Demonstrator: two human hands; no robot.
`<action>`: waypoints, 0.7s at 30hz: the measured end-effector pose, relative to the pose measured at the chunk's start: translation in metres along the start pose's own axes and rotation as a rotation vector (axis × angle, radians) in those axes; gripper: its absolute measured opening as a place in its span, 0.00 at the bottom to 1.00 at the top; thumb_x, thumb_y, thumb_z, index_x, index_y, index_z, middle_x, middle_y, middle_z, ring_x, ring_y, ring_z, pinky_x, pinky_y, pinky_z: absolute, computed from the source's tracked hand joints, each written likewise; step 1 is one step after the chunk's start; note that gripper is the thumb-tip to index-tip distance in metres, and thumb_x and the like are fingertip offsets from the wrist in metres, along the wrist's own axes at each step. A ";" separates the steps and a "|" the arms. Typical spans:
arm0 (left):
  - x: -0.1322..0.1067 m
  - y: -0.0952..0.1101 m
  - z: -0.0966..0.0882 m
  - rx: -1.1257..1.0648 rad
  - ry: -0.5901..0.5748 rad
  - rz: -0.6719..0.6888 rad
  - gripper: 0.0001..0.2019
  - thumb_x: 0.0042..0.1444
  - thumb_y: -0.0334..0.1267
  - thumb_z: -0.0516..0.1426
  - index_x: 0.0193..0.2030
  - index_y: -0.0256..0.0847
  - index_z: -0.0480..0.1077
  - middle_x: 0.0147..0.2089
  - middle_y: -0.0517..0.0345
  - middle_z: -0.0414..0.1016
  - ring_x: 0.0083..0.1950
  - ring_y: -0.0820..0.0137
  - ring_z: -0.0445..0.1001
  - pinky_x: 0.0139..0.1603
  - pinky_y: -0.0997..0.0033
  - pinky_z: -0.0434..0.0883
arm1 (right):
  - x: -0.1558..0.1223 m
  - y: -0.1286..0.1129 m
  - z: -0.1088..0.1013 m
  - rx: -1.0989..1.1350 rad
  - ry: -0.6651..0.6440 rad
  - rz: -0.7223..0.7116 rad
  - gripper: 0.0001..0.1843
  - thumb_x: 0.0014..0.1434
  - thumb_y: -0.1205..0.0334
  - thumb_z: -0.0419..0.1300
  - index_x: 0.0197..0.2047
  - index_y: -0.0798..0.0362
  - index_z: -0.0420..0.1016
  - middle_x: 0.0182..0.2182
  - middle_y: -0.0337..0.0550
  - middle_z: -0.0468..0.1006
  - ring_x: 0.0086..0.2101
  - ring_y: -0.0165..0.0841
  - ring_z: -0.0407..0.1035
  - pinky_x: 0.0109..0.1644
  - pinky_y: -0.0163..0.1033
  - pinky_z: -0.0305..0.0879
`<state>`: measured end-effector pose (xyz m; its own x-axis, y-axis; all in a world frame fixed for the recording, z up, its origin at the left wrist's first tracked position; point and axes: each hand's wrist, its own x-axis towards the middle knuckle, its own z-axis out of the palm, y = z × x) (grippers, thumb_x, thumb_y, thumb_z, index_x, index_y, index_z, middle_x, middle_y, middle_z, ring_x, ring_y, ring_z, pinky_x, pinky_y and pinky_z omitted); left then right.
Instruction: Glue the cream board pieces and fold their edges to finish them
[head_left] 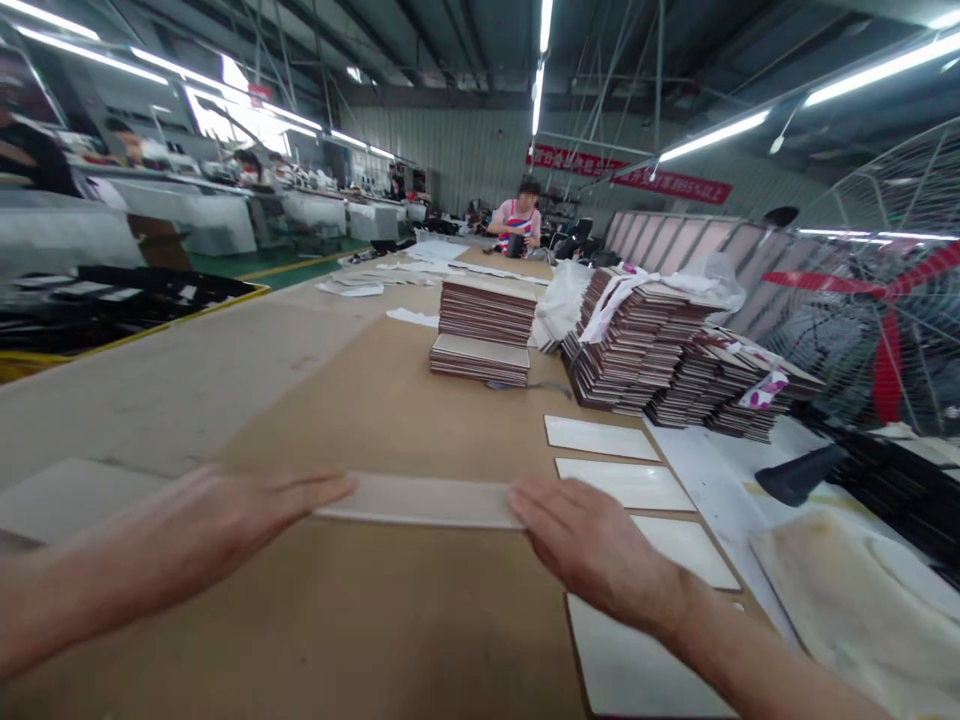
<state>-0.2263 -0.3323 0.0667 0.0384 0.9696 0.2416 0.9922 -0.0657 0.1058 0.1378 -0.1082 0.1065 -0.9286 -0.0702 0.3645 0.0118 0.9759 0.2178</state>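
Note:
A flat beige rectangular board (pixel 420 500) lies on the brown table (pixel 360 400) right in front of me. My left hand (pixel 225 525) rests flat on its left end, fingers stretched out. My right hand (pixel 592 545) presses flat on its right end, fingers extended too. Neither hand grips anything. Just right of my right hand lies a row of white rectangular sheets (pixel 622 482).
Stacks of brown-edged boards (pixel 484 330) stand mid-table, with taller leaning piles (pixel 637 345) to the right. A cream cloth (pixel 855 600) and a black tool (pixel 799 475) lie at right, before a large fan (pixel 885 320). A person (pixel 517 222) sits at the far end.

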 end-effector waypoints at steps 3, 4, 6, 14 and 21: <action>0.107 -0.040 -0.005 -0.010 0.032 0.063 0.25 0.70 0.40 0.43 0.67 0.54 0.69 0.67 0.63 0.74 0.64 0.65 0.76 0.66 0.59 0.72 | 0.033 0.077 0.021 -0.132 0.035 0.059 0.17 0.72 0.70 0.51 0.60 0.61 0.73 0.53 0.55 0.82 0.52 0.42 0.76 0.57 0.45 0.73; 0.142 -0.051 -0.003 -0.011 0.058 0.061 0.24 0.70 0.40 0.42 0.66 0.49 0.70 0.67 0.59 0.73 0.65 0.64 0.74 0.68 0.57 0.70 | 0.044 0.102 0.030 -0.175 0.016 0.105 0.18 0.72 0.70 0.51 0.61 0.61 0.72 0.55 0.56 0.81 0.54 0.42 0.74 0.59 0.45 0.72; 0.205 -0.069 0.007 -0.011 0.100 0.034 0.25 0.69 0.39 0.42 0.66 0.45 0.70 0.68 0.55 0.72 0.68 0.62 0.72 0.71 0.55 0.67 | 0.064 0.146 0.048 -0.236 -0.072 0.210 0.19 0.72 0.72 0.50 0.63 0.59 0.70 0.59 0.55 0.78 0.58 0.42 0.71 0.61 0.43 0.69; 0.312 -0.107 0.077 -0.087 0.057 -0.083 0.25 0.64 0.35 0.47 0.66 0.42 0.69 0.71 0.53 0.68 0.69 0.60 0.68 0.72 0.58 0.64 | 0.099 0.230 0.116 -0.229 -0.203 0.342 0.21 0.70 0.77 0.47 0.62 0.61 0.70 0.54 0.60 0.78 0.57 0.43 0.69 0.60 0.43 0.66; 0.315 -0.107 0.098 -0.152 0.018 -0.179 0.32 0.56 0.35 0.49 0.69 0.29 0.60 0.72 0.41 0.64 0.72 0.55 0.63 0.74 0.56 0.61 | 0.097 0.234 0.150 -0.125 -0.228 0.380 0.26 0.64 0.78 0.52 0.65 0.65 0.65 0.60 0.61 0.73 0.62 0.43 0.64 0.65 0.45 0.62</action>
<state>-0.3089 0.0033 0.0368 -0.1403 0.9648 0.2225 0.9538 0.0714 0.2919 -0.0047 0.1442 0.0572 -0.9077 0.3484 0.2341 0.3985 0.8904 0.2199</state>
